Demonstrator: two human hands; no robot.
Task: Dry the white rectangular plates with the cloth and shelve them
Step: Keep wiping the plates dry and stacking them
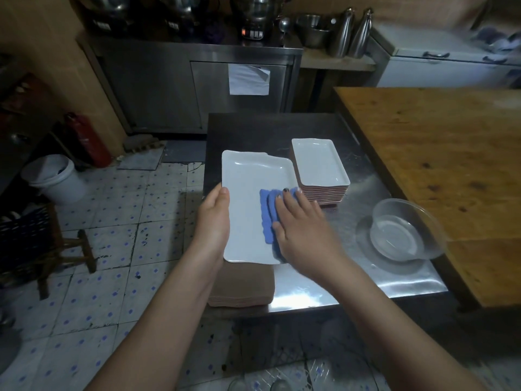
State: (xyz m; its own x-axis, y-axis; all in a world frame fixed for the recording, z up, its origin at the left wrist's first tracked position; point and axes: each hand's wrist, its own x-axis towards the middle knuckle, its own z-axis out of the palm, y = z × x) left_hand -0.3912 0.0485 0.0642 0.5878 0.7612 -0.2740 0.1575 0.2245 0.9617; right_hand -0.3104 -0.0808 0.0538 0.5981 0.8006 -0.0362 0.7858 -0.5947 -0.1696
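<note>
Plate [248,198] lay flat over a brown stack [242,286] at the near left edge of the steel table [352,283]. Left hand [214,218] gripped its left rim, thumb on top, likely to steady it against the wiping. Right hand [301,230] pressed the cloth [266,213] onto the plate's right side, fingers straight and spread, grasping nothing. Second stack [320,165] stood just beside, right; probably kept close for quick exchange. Drying step; shelving not yet done.

**Dim back kitchen on my feed**

I'm seeing a cracked blue-dotted tile floor [98,235] on the left, a steel table [352,289] near, and a wooden table [437,165] on the right. A steel cabinet [169,88] sits against the far tan wall [42,52], with a red extinguisher [87,139] far left.
</note>
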